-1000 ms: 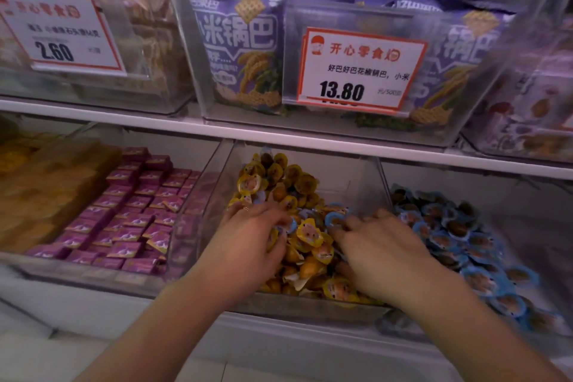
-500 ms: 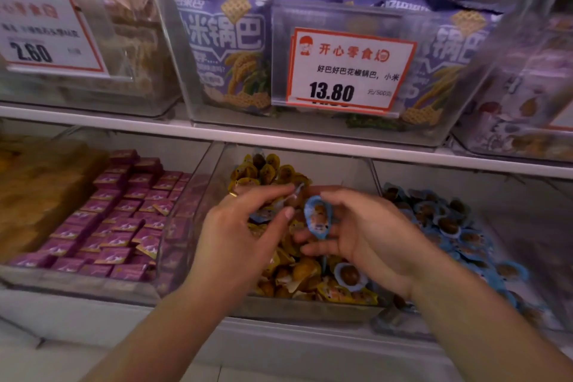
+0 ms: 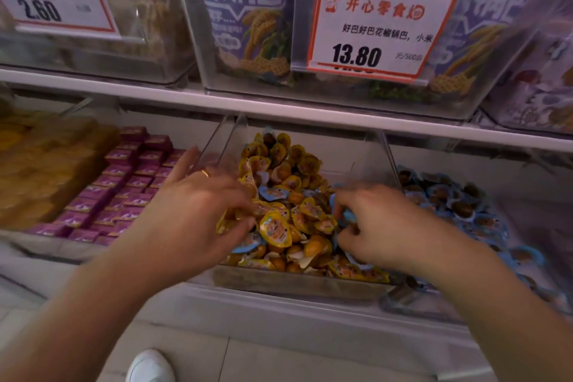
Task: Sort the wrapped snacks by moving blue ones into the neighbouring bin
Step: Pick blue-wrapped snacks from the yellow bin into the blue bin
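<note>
Head view: left hand [image 3: 198, 211] spread loose on yellow snacks [image 3: 297, 164]; right hand [image 3: 376, 223] pinching blue snack [image 3: 345, 215] near clear divider [image 3: 387, 161] beside blue bin [image 3: 459, 198]

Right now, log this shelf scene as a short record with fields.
setting: shop shelf, clear bins, price tags above
middle bin: mostly yellow snacks, a few blue snacks mixed in
right bin: blue-wrapped snacks only
left bin: purple packets
left hand: in the middle bin, fingers in the pile, ring on one finger
right hand: in the middle bin, fingers curled around blue wrappers
task state: sorting unfinished, blue ones remain among yellow
</note>
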The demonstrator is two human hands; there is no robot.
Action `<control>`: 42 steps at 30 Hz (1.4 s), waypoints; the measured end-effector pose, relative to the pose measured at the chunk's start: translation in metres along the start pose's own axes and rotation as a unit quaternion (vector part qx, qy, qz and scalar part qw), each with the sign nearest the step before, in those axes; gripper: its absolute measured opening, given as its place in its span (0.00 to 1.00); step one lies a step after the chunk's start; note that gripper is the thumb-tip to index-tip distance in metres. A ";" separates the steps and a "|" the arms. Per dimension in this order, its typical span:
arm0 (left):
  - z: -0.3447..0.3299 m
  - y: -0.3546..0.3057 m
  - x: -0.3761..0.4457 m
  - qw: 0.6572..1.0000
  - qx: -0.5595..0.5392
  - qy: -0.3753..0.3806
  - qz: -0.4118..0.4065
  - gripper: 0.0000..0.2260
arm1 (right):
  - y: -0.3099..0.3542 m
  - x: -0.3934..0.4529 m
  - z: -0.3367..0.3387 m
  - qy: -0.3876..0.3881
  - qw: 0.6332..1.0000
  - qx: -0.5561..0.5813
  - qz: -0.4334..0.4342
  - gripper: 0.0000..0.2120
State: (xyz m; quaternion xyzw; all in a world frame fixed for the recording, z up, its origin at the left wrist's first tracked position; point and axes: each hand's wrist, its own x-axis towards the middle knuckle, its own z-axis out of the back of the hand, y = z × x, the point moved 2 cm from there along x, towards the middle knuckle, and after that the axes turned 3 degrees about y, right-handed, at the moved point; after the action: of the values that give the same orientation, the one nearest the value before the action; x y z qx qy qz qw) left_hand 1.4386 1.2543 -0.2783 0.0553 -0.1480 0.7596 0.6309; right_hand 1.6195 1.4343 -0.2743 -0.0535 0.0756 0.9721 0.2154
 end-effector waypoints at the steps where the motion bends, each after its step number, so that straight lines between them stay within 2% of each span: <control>1: -0.003 0.002 -0.002 0.998 0.016 0.052 0.009 0.18 | 0.003 0.003 -0.006 0.017 0.999 -0.028 -0.014 0.06; 4: -0.010 0.006 -0.006 0.991 0.050 0.125 0.024 0.30 | 0.006 0.010 -0.017 0.070 0.994 -0.042 -0.070 0.08; 6: -0.012 0.008 -0.005 0.991 0.059 0.121 0.023 0.30 | 0.007 0.014 -0.021 0.096 0.993 -0.008 -0.070 0.10; 9: -0.014 0.008 -0.004 0.999 0.004 0.042 0.031 0.18 | 0.008 0.015 -0.019 0.102 0.993 0.018 -0.057 0.13; 12: -0.011 0.005 -0.005 0.992 -0.077 -0.068 0.071 0.17 | 0.008 0.014 -0.017 0.084 0.994 0.031 -0.067 0.16; 14: -0.006 -0.005 -0.004 0.984 -0.098 -0.132 0.070 0.17 | 0.010 0.014 -0.017 0.085 0.994 0.024 -0.071 0.14; 16: -0.004 -0.019 -0.002 0.974 -0.120 -0.181 0.066 0.16 | 0.013 0.014 -0.017 0.078 0.994 0.027 -0.068 0.08; 18: -0.009 -0.033 -0.001 0.966 -0.154 -0.198 0.059 0.14 | 0.014 0.011 -0.018 0.066 0.995 0.036 -0.064 0.07; 22: -0.026 -0.057 0.002 0.961 -0.203 -0.179 0.045 0.14 | 0.012 0.004 -0.018 0.032 0.996 0.070 -0.048 0.19; 25: -0.035 -0.062 0.012 0.948 -0.253 -0.169 0.092 0.13 | 0.008 -0.002 -0.010 -0.063 0.983 0.169 -0.040 0.21; 27: -0.040 -0.061 0.022 0.924 -0.310 -0.179 0.132 0.12 | 0.004 -0.006 -0.002 -0.135 0.957 0.253 -0.039 0.20; 29: -0.044 -0.062 0.032 0.875 -0.418 -0.192 0.154 0.12 | 0.001 -0.011 0.006 -0.190 0.913 0.359 -0.038 0.16; 30: -0.045 -0.065 0.038 0.840 -0.483 -0.193 0.153 0.12 | 0.001 -0.014 0.009 -0.207 0.875 0.437 -0.037 0.14; 31: -0.045 -0.069 0.043 0.807 -0.540 -0.189 0.146 0.13 | 0.002 -0.016 0.011 -0.219 0.821 0.526 -0.038 0.12; 32: -0.045 -0.074 0.047 0.784 -0.578 -0.183 0.136 0.14 | 0.003 -0.018 0.011 -0.225 0.760 0.608 -0.050 0.10; 33: -0.047 -0.080 0.050 0.775 -0.592 -0.180 0.129 0.15 | 0.005 -0.019 0.010 -0.221 0.702 0.673 -0.069 0.09; 35: -0.050 -0.089 0.054 0.790 -0.570 -0.189 0.124 0.13 | 0.012 -0.020 0.006 -0.190 0.622 0.752 -0.109 0.09; 37: -0.052 -0.096 0.056 0.824 -0.515 -0.206 0.116 0.11 | 0.018 -0.021 0.002 -0.157 0.593 0.783 -0.107 0.07; 40: -0.052 -0.104 0.062 0.874 -0.433 -0.207 0.074 0.11 | 0.012 -0.027 0.002 -0.160 0.622 0.761 -0.087 0.07; 42: -0.054 -0.109 0.067 0.912 -0.363 -0.190 0.036 0.17 | 0.000 -0.034 0.006 -0.173 0.644 0.741 -0.080 0.06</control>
State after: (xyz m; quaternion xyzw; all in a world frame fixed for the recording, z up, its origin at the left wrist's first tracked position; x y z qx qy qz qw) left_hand 1.5374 1.3506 -0.2942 -0.0397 -0.5320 0.6510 0.5399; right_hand 1.6496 1.4219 -0.2638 0.2875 0.7274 0.5620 0.2692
